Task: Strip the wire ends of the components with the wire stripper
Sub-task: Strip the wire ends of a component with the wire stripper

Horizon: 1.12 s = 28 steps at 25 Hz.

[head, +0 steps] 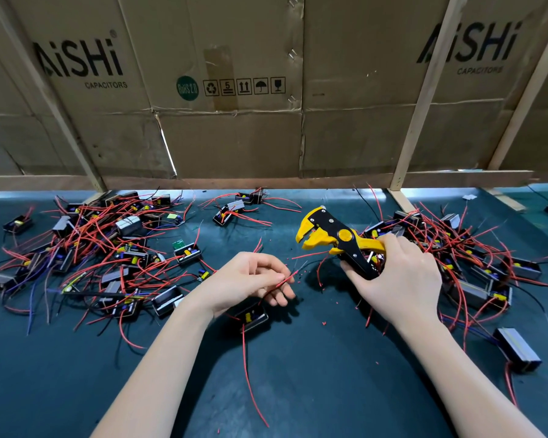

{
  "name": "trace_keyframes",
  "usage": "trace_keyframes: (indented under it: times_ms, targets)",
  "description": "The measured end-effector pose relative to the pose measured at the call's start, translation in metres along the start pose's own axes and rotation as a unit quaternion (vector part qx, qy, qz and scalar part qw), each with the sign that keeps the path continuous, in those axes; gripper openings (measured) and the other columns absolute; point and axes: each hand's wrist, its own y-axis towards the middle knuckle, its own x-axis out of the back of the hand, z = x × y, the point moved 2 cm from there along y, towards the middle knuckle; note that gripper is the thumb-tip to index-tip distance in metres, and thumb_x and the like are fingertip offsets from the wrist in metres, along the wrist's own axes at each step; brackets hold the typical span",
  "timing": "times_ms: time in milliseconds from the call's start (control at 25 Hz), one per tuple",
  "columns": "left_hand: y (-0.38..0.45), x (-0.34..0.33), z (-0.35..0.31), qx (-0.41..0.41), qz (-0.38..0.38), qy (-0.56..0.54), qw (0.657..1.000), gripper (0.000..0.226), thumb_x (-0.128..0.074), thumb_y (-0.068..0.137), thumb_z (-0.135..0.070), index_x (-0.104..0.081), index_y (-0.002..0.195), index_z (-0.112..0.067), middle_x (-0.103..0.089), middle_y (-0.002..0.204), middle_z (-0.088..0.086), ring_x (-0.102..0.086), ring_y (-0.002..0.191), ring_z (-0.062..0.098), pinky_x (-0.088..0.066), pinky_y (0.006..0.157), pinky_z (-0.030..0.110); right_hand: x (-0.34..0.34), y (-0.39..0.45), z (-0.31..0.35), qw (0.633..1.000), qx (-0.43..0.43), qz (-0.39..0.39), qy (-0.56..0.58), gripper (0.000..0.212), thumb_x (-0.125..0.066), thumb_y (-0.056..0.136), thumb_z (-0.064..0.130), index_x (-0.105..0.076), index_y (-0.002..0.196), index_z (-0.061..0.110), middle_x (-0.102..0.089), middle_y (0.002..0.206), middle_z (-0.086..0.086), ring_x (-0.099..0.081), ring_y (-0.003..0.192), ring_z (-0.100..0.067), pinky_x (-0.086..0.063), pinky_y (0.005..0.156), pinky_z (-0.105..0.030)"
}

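A person strips red wires at a dark green worktop (298,390), mid-job, with piles of small black box components on both sides.

From the left: a large tangled heap of black components with red and blue wires (102,254) lies well apart from the hands; which ends are stripped is too small to tell. The left hand (250,282) pinches a thin red wire (285,281) whose tip points toward the tool, its component (253,317) just beneath the hand. Red insulation crumbs (301,271) scattered between the hands suggest some ends are done. The right hand (399,279) grips the yellow-and-black wire stripper (336,238), its mouth clear of the wire. Another heap (475,257) lies at right.
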Motion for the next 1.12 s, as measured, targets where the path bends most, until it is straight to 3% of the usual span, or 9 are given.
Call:
trace_keyframes:
  times_ms: [200,560,760,920,1120]
  targets:
    - [0.0000,0.0001,0.0000,0.002,-0.020,0.043,0.999,0.012,-0.056,0.096,-0.004,-0.068,0.094,-0.004,-0.072,0.073,0.008,-0.063,0.060,0.014,-0.048,0.059,0.018,-0.0026,-0.0011,-0.0020,1.000,0.010,-0.003,-0.015,0.060,-0.080,0.066,0.059,-0.063,0.093,0.008,-0.061,0.080,-0.007,-0.060,0.078,-0.034,-0.041,0.070,-0.040]
    - [0.0028,-0.0065,-0.0023,-0.025,-0.059,0.043,0.997,0.010,-0.059,0.093,-0.003,-0.064,0.084,-0.007,-0.068,0.066,0.005,-0.062,0.060,0.020,-0.048,0.066,0.031,-0.0051,-0.0041,0.0010,0.999,0.037,0.017,-0.027,0.058,-0.080,0.065,0.057,-0.064,0.093,0.008,-0.060,0.079,-0.004,-0.060,0.079,-0.032,-0.039,0.071,-0.040]
    - [0.0048,-0.0040,-0.0016,-0.031,-0.103,0.031,0.994,0.011,-0.063,0.093,-0.010,-0.067,0.084,-0.007,-0.069,0.067,0.005,-0.058,0.055,0.013,-0.046,0.056,0.020,-0.0043,-0.0048,0.0044,0.997,0.072,0.016,-0.027,0.057,-0.079,0.060,0.055,-0.063,0.091,0.010,-0.059,0.080,-0.003,-0.058,0.079,-0.031,-0.037,0.070,-0.039]
    - [0.0056,-0.0038,-0.0001,-0.015,-0.107,0.022,0.994,0.010,-0.065,0.092,-0.011,-0.067,0.084,-0.005,-0.071,0.068,0.006,-0.061,0.055,0.012,-0.047,0.054,0.018,-0.0032,-0.0034,0.0065,0.996,0.084,0.006,-0.026,0.054,-0.068,0.062,0.059,-0.062,0.088,0.011,-0.059,0.078,-0.001,-0.057,0.076,-0.030,-0.034,0.069,-0.037]
    - [0.0054,-0.0044,-0.0007,0.009,-0.113,-0.002,0.994,0.012,-0.064,0.093,-0.008,-0.065,0.081,-0.005,-0.070,0.065,0.007,-0.060,0.053,0.012,-0.046,0.051,0.017,-0.0027,-0.0034,0.0051,0.995,0.097,0.010,-0.022,0.054,-0.070,0.061,0.058,-0.062,0.087,0.011,-0.060,0.078,-0.002,-0.058,0.077,-0.030,-0.037,0.069,-0.038]
